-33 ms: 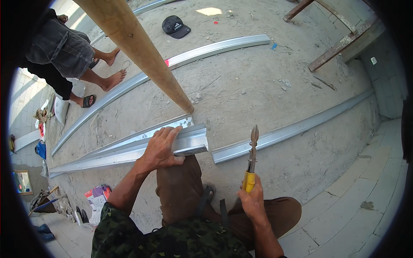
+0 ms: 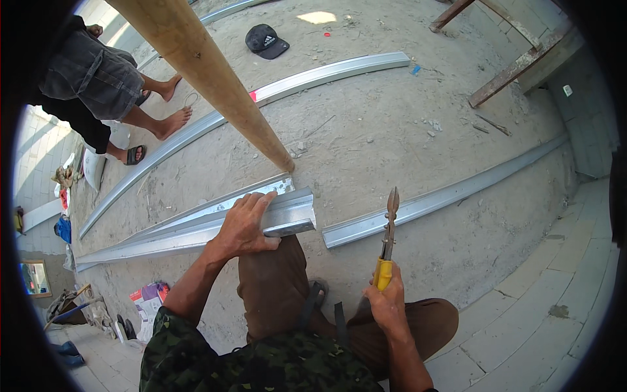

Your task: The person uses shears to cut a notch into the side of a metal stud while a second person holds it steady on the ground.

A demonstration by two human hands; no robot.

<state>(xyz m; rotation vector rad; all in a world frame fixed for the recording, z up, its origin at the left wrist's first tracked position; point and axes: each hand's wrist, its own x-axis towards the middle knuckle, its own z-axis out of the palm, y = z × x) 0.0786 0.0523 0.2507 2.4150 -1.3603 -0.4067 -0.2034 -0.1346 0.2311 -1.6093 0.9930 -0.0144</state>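
Note:
My left hand [image 2: 245, 225] is closed around the near end of a silvery metal channel [image 2: 189, 236], its thumb under the lower lip. That end rests over my knee, and the channel runs away to the left. Behind it, a second metal channel [image 2: 212, 204] lies with its open side showing. In my right hand [image 2: 388, 297] is a pair of tin snips [image 2: 390, 232] with yellow handles, jaws pointing up and apart from the channel. The blades look closed together. Part of the handles is hidden by my fingers.
A wooden post [image 2: 222, 91] stands just beyond the channels. Other metal channels [image 2: 431, 201] [image 2: 333, 70] lie on the dusty floor. Two people's legs [image 2: 111, 85] are at the upper left. A dark cap [image 2: 266, 41] lies far off, and wooden legs [image 2: 516, 72] stand at the upper right.
My right hand has shifted the tin snips slightly to the right, and their tip has risen a little. My left hand and the channel stay in place.

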